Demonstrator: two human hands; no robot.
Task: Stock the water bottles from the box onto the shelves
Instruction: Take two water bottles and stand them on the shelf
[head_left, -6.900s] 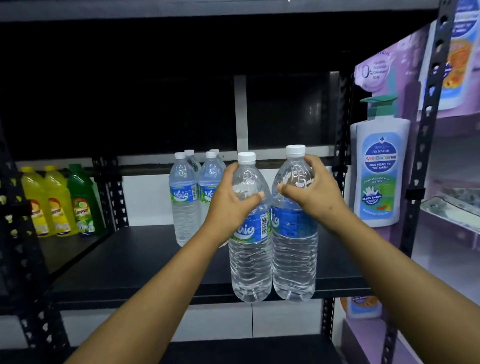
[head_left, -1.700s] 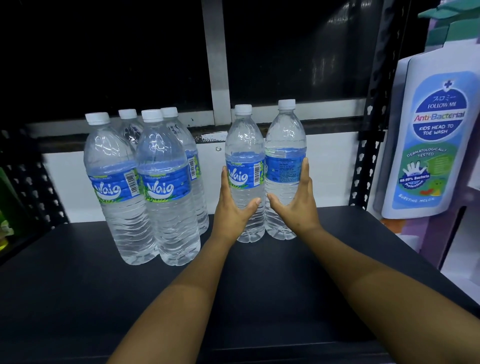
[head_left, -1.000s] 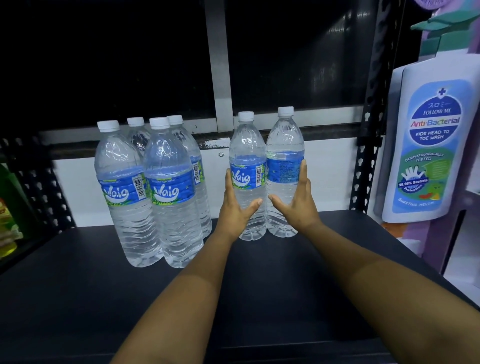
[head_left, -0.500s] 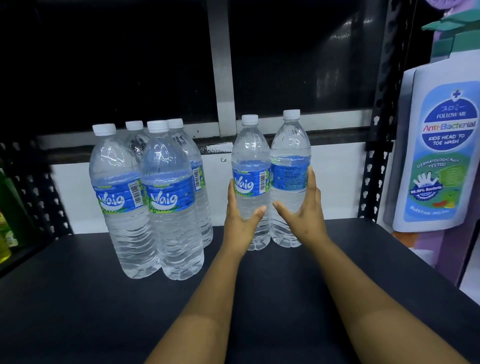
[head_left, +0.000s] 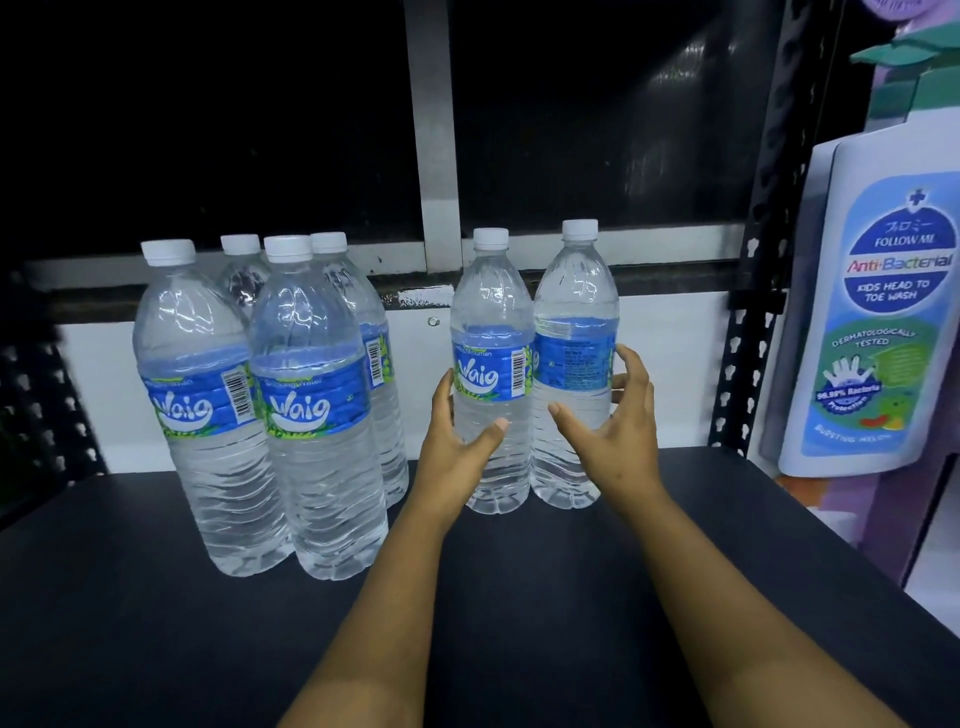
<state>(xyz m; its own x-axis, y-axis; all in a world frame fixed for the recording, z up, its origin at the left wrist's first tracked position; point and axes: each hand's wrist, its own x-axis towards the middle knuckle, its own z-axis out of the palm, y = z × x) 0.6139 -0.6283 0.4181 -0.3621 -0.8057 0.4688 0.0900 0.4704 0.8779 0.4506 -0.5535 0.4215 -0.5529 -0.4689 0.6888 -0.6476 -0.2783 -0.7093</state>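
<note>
Left hand (head_left: 457, 441) and right hand (head_left: 618, 421) cup two upright bottles (head_left: 491, 395) on shelf (head_left: 519, 623).

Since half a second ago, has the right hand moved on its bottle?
Yes. The right hand has loosened off the right-hand bottle: its fingers now spread and curl apart from the label, where before they lay flat against it.
</note>
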